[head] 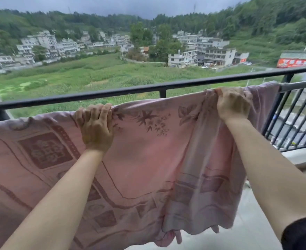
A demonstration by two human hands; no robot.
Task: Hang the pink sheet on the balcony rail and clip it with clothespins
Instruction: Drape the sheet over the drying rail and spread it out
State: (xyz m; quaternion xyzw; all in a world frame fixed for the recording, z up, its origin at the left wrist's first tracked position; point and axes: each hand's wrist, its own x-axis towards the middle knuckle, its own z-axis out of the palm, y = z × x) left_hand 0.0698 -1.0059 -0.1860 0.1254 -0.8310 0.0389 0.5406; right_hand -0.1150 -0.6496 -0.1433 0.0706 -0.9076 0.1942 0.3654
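A pink cotton sheet with darker floral print hangs draped just inside the black metal balcony rail. The left hand, at nine o'clock, and the right hand, at two o'clock, each clamp its bunched top edge.

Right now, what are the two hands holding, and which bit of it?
Both hold the pink sheet by its top edge: left hand near the middle, right hand on a bunched fold further right.
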